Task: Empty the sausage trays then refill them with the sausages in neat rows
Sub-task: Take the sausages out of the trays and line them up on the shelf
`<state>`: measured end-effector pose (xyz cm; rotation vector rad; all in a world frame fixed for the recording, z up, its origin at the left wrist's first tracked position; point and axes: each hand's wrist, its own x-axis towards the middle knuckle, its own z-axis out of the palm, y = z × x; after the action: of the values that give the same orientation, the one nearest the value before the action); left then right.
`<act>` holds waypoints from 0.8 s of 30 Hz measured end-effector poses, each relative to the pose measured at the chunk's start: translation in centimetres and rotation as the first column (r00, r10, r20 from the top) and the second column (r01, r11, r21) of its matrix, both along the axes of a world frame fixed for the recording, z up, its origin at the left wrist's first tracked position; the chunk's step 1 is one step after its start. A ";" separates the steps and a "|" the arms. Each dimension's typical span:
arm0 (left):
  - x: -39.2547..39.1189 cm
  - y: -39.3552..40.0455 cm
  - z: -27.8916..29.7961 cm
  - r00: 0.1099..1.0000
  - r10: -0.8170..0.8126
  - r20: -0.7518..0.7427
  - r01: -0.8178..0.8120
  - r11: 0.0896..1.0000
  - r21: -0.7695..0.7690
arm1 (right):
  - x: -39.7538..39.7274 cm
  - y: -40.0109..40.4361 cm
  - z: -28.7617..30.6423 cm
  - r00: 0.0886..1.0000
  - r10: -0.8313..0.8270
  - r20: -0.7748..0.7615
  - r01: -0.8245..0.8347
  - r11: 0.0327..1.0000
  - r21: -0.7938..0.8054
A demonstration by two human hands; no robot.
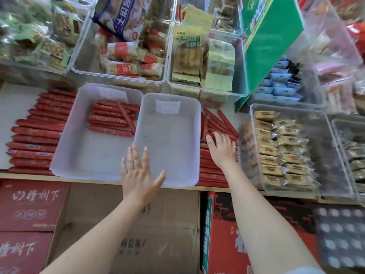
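reaching with the right hand (pixel 222 149), fingers flat on the loose sausages (pixel 215 123) beside the right tray (pixel 169 155), not gripping yet. left hand (pixel 138 171) hovers spread, holding nothing. right tray's empty, left tray (pixel 83 153) has a few rows started. big pile (pixel 35 135) on the tabletop left, so maybe a quarter done.

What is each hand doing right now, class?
Left hand: open, fingers straight over the right tray.
Right hand: open, fingers resting on the loose sausages.
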<state>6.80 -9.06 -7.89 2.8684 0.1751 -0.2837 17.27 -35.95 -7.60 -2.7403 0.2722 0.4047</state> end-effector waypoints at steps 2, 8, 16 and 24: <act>0.0 0.0 0.0 1.000 -0.005 -0.013 0.005 1.000 -0.008 | 0.4 0.4 0.7 1.000 0.017 -0.013 -0.018 1.000 -0.013; -0.1 1.6 1.5 0.992 -0.100 -0.077 0.087 0.984 -0.155 | 0.9 4.7 4.1 0.990 -0.135 0.039 0.135 0.991 -0.003; -1.2 16.6 1.4 0.993 0.105 0.057 -0.098 0.989 -0.110 | 0.5 23.6 6.1 0.968 0.141 0.207 -0.215 0.893 0.396; -1.4 21.0 -0.5 0.996 0.072 -0.042 -0.078 0.984 -0.160 | 4.4 32.1 1.8 0.992 -0.018 -0.122 0.070 0.897 0.437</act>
<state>5.39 11.93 -8.43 2.6907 0.2546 -0.3203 21.65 -3.86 -5.77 -2.2653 0.2370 0.5402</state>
